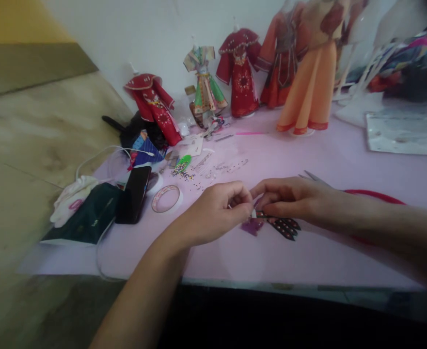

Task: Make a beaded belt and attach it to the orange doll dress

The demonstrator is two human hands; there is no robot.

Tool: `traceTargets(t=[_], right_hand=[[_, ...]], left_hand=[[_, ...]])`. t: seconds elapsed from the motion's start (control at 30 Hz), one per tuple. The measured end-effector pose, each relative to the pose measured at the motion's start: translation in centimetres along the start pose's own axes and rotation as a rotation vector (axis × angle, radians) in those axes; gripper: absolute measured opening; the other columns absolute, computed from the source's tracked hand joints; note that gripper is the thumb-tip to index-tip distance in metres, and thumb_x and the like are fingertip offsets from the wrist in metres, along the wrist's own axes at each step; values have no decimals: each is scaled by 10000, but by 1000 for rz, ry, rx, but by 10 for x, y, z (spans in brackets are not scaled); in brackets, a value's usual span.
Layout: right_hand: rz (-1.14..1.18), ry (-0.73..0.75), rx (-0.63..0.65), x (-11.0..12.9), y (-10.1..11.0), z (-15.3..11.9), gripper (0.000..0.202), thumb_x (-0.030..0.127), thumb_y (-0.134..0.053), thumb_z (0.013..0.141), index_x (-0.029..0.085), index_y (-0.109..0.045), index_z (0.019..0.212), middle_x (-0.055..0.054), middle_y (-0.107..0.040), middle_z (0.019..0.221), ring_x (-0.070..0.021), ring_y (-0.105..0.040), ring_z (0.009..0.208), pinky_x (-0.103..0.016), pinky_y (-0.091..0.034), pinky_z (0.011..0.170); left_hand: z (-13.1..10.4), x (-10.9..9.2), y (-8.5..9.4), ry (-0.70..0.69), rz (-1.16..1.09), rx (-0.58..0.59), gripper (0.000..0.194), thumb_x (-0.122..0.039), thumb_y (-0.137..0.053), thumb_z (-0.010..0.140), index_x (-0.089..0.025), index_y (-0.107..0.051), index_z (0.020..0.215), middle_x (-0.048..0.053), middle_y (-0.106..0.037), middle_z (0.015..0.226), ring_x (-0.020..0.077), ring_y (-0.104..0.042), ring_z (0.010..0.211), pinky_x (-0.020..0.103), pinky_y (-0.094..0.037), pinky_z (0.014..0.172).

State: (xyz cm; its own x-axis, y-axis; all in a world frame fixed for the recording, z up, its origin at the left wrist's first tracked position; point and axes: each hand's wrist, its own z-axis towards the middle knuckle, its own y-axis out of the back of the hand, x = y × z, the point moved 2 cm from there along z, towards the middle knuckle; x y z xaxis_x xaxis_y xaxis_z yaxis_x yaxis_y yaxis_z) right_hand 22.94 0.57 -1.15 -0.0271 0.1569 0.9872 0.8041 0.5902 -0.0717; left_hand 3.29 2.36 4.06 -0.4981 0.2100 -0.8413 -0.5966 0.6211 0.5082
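Near the table's front, my left hand [220,211] and my right hand [289,196] meet, fingers bent into a pinch. Between them is a small beaded cloth piece [285,227], with dark strips dotted in light and red spots fanning out below my right hand. A bit of purple cloth [251,227] shows under the fingertips. Some white also shows there, too blurred to name. Fingers cover most of what is held. Just behind my right wrist lie scissors [317,178], partly hidden, and a red hoop or cord [375,195] passes under the forearm.
Left of my hands are a tape roll [166,198], a phone [133,194] and a dark green pouch [86,218] with a white cable. Small beads [184,172] are scattered behind. Several doll dresses on stands, one orange [309,92], line the wall. A plastic bag [405,133] lies right.
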Motion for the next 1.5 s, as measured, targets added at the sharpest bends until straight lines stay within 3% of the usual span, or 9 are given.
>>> traceTargets(t=[0.13, 0.47, 0.8, 0.97, 1.3, 1.5], right_hand=[[0, -5, 2, 1, -1, 1, 372, 341, -732, 866, 210, -673, 1209, -38, -761, 891, -151, -633, 696, -264, -450, 577], [5, 18, -3, -7, 1, 1, 257, 331, -719, 895, 300, -724, 1151, -6, -758, 901, -150, -611, 682, -271, -430, 570], [-11, 4, 10, -3, 0, 1, 356, 325, -734, 891, 200, -701, 1222, -40, -758, 879, -130, -605, 666, -237, -427, 546], [-41, -3, -1, 1, -2, 0, 335, 355, -714, 893, 212, -704, 1196, -35, -761, 869, -141, -628, 671, -247, -425, 547], [-85, -12, 22, 1, -2, -1, 329, 392, -651, 964, 253, -666, 1262, -45, -772, 974, -221, -703, 921, -328, -507, 722], [-84, -18, 4, 2, -2, -2, 371, 436, -645, 968, 246, -658, 1286, -53, -769, 967, -222, -701, 888, -319, -506, 676]], left_hand=[[0, -1, -1, 0, 11, 4, 60, -197, -584, 859, -175, -611, 810, -46, -581, 722, 93, -500, 664, 247, -377, 616], [1, 0, -3, 11, 35, -5, 67, -181, -582, 856, -175, -612, 797, -57, -576, 703, 81, -490, 643, 247, -376, 609], [1, 1, -5, 7, 65, -8, 77, -179, -578, 867, -178, -604, 795, -50, -592, 729, 92, -512, 672, 257, -391, 625], [1, 3, -6, 13, 51, -1, 73, -191, -583, 877, -181, -596, 806, -57, -589, 719, 86, -513, 663, 250, -383, 613], [1, 2, -6, 16, 83, -8, 65, -200, -580, 874, -184, -621, 827, -53, -604, 735, 90, -516, 675, 259, -397, 626], [1, 2, -7, 15, 81, -10, 61, -196, -577, 867, -184, -606, 814, -46, -597, 727, 98, -529, 680, 258, -404, 627]])
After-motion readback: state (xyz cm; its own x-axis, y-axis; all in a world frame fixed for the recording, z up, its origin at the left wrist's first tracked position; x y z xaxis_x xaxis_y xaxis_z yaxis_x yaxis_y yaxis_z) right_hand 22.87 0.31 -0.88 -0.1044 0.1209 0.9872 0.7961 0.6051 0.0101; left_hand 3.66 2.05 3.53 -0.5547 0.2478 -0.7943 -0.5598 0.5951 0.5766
